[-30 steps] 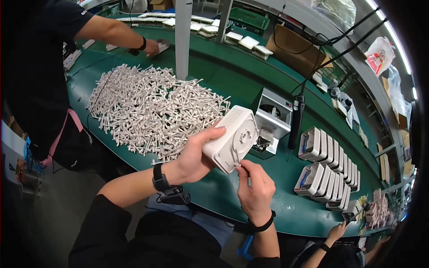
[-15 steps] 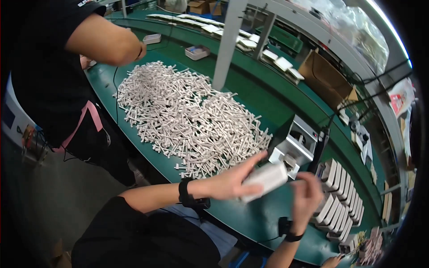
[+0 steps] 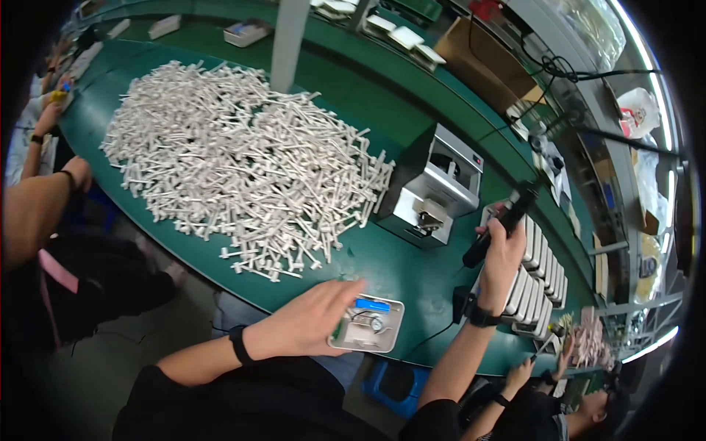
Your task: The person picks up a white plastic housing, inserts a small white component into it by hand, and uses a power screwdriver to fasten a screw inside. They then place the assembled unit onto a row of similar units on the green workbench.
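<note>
My left hand (image 3: pixel 298 320) grips a small white plastic housing (image 3: pixel 397 323) by its left side, over the table's near edge. Its open side faces up, showing a blue cylindrical battery (image 3: pixel 373 305), thin wires and a small round part. Farther right, my right hand (image 3: pixel 502 263) is wrapped round a black electric screwdriver (image 3: pixel 478 251), its lower end slanting down toward the table. A grey and black box-shaped machine, apparently a screw feeder (image 3: pixel 456 180), stands just left of the screwdriver.
A large heap of white T-shaped plastic parts (image 3: pixel 235 169) covers the table's left half. Rows of white housings (image 3: pixel 533 287) stand right of my right hand. A grey post (image 3: pixel 288 44) rises behind the heap. Co-workers' arms (image 3: pixel 33 209) show at left and lower right.
My left hand has brought the housing nearer and turned its open side up. My right hand, bare before, now holds the screwdriver. The view has swung rightward.
</note>
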{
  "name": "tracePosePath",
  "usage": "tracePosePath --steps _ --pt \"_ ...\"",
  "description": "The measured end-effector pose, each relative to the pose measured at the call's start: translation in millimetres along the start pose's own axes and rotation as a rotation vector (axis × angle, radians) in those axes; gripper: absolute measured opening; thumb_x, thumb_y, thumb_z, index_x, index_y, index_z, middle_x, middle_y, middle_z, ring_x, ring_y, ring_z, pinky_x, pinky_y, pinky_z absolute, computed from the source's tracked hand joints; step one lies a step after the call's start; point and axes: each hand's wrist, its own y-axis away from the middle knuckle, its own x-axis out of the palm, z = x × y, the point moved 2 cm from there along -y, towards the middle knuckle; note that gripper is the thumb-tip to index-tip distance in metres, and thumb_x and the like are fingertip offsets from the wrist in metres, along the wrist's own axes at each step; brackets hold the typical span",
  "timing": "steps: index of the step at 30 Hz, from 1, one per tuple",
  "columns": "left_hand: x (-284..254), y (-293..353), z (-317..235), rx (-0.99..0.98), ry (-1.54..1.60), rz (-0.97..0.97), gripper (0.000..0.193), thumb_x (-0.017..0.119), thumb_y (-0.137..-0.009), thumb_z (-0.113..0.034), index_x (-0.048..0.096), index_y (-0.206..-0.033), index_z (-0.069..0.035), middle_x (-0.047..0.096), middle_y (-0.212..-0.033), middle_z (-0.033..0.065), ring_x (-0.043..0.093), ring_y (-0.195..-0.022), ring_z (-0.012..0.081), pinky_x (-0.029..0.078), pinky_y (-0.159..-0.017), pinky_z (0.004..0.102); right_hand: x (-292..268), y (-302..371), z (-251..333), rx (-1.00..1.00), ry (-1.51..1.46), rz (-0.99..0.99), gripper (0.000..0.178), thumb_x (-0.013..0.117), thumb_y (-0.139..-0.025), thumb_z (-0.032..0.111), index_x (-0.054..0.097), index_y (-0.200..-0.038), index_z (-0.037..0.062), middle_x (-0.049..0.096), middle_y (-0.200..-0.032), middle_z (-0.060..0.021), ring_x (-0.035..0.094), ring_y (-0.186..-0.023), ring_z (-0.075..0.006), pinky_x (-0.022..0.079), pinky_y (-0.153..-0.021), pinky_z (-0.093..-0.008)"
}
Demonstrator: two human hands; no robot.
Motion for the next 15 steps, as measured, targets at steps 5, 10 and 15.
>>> tracePosePath --steps 5,10,15 --pt "7 3 6 -0.056 0.094 -0.082 0.118 0.093 -0.071 -0.038 0.026 -0.155 0.008 0.058 -0.134 0.0230 0.059 -0.123 0.0372 0.042 -0.115 0.0517 14 37 72 -0.252 -0.556 -0.018 0.026 0.063 -0.098 0.013 0.058 -0.122 0.0028 0.058 -0.091 -0.0070 0.056 -0.067 -0.0176 0.050 -0.064 -0.0323" --pt "9 2 13 -0.074 0.078 -0.155 0.120 0.094 -0.070 -0.039 0.025 -0.155 0.008 0.060 -0.132 0.0223 0.060 -0.121 0.0368 0.043 -0.114 0.0514 64 21 75 -0.417 -0.578 0.049 0.018 0.063 -0.099 0.018 0.057 -0.112 0.0063 0.052 -0.079 -0.0058 0.048 -0.055 -0.0153 0.043 -0.055 -0.0325" --pt "8 -1 14 -0.103 0.111 -0.176 0.120 0.095 -0.069 -0.038 0.026 -0.155 0.009 0.060 -0.131 0.0217 0.061 -0.119 0.0379 0.044 -0.114 0.0508 66 13 63 -0.329 -0.512 -0.035 0.021 0.063 -0.099 0.022 0.057 -0.113 0.0076 0.049 -0.073 -0.0029 0.044 -0.051 -0.0136 0.041 -0.051 -0.0329"
